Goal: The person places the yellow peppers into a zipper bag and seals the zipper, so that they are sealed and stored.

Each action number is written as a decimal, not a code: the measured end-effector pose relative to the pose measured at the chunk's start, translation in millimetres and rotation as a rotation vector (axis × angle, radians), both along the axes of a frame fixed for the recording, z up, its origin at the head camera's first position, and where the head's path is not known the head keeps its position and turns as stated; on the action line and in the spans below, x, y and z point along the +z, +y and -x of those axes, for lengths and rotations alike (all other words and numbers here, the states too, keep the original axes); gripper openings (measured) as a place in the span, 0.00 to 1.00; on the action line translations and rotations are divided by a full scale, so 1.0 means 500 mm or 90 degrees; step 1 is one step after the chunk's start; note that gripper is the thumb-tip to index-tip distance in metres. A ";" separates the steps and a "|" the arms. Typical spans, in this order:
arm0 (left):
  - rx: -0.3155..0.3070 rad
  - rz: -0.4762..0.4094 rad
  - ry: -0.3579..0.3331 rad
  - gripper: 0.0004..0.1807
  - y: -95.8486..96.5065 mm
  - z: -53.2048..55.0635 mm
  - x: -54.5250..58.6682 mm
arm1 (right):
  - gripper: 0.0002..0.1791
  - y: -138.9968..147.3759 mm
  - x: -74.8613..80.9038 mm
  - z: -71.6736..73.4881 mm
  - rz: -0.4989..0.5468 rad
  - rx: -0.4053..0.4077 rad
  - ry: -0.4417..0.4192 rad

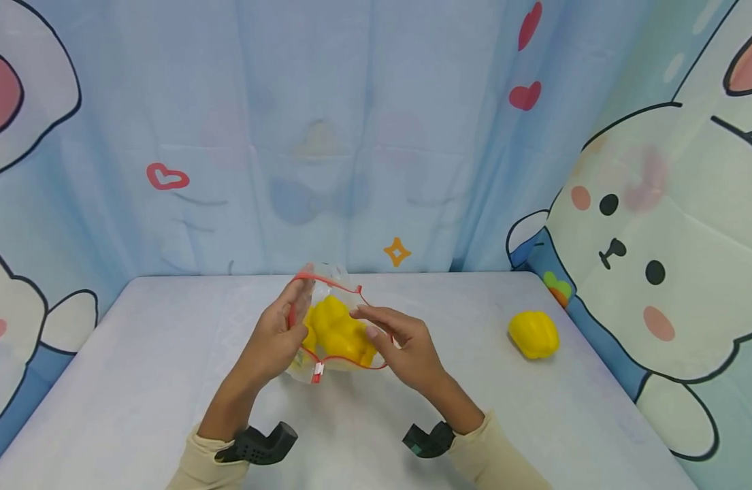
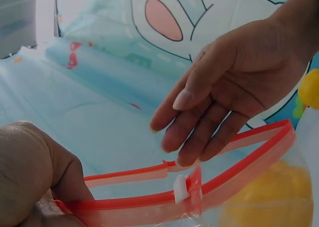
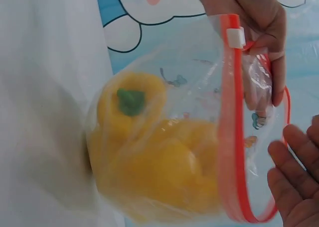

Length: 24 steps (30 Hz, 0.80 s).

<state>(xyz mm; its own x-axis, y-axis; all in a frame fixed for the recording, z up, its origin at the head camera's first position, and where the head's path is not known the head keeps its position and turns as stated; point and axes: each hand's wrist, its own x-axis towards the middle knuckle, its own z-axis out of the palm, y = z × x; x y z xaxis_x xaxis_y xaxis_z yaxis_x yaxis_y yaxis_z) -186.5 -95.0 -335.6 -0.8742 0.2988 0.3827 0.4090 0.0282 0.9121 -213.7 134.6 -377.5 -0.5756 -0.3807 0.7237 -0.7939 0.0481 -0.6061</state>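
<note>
A clear zip bag with a red-edged mouth stands on the table, its mouth held wide. Inside lie several yellow bell peppers, one showing a green stem through the plastic. My left hand grips the bag's left rim, thumb outside in the head view and fingers behind the plastic. Near the opposite rim, my right hand has relaxed, empty fingers, with fingertips right at the bag's opening. A white slider sits on the red zip at the near corner.
Another yellow bell pepper lies on the right side of the white table. A blue cartoon curtain hangs behind the table and along its sides. Dark wrist cameras are strapped by the sleeves.
</note>
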 end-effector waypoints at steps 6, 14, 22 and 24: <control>-0.001 -0.007 -0.002 0.39 0.000 0.005 -0.004 | 0.13 0.049 -0.007 0.004 0.105 0.002 -0.020; 0.008 0.023 -0.017 0.38 0.005 0.003 -0.007 | 0.15 0.129 -0.025 0.002 0.047 -0.139 -0.100; 0.005 0.025 -0.016 0.39 0.002 0.002 -0.005 | 0.22 0.238 -0.065 0.038 -0.066 -0.352 -0.147; 0.002 0.025 -0.015 0.39 0.001 0.002 -0.005 | 0.25 0.272 -0.071 0.051 -0.085 -0.399 -0.181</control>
